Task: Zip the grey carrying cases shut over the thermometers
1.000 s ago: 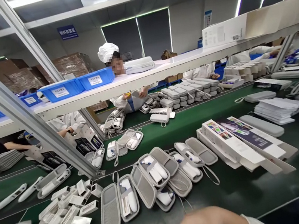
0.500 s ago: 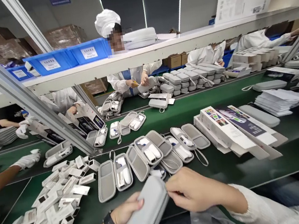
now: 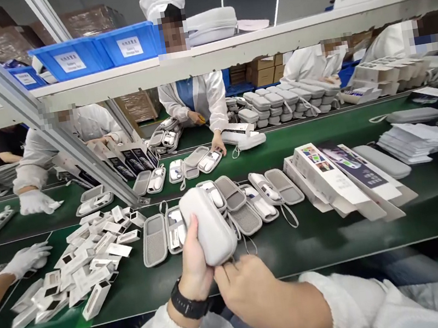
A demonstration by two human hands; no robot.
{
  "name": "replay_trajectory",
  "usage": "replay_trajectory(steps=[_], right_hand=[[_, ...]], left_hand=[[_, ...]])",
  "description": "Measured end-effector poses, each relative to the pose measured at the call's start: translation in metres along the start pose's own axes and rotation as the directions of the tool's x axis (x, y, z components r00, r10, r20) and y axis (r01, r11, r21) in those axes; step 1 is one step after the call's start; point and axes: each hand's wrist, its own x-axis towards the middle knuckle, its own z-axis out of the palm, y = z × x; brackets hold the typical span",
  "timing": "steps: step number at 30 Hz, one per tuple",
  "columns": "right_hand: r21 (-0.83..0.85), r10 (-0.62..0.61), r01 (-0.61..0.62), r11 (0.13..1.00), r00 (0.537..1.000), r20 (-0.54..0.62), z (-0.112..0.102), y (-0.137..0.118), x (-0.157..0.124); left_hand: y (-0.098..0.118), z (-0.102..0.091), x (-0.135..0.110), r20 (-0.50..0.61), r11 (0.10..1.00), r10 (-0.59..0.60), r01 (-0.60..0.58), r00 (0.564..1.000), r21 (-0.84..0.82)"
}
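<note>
My left hand (image 3: pixel 195 262) wraps its fingers round the closed grey zip case (image 3: pixel 207 224), held up over the near edge of the green worktop (image 3: pixel 338 234), in front of the row of open cases (image 3: pixel 246 204). My right hand (image 3: pixel 250 292) meets its lower edge, fingers (image 3: pixel 224 273) bunched; what they pinch I cannot tell. Bare worktop lies to the right; small white boxes (image 3: pixel 89 262) crowd the left.

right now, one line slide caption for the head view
Left hand grips a closed grey case above the green belt, right hand at its lower end, open cases beyond.
</note>
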Motion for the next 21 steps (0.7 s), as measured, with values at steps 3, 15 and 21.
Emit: replay_trajectory(steps=[3,15,21], right_hand=[[0.061,0.109,-0.11,0.992,0.994,0.019,0.004,0.015,0.001],[0.934,0.581,-0.181,0.309,0.813,-0.035,0.02,0.105,0.039],[0.969,0.639,-0.213,0.123,0.764,0.087,0.024,0.111,0.043]], left_hand=[[-0.008,0.004,0.0,-0.083,0.995,0.083,-0.088,0.993,-0.053],[-0.026,0.002,0.009,0.119,0.97,0.162,-0.136,0.98,-0.2],[0.0,-0.007,0.034,0.044,0.965,0.102,-0.089,0.994,-0.246]])
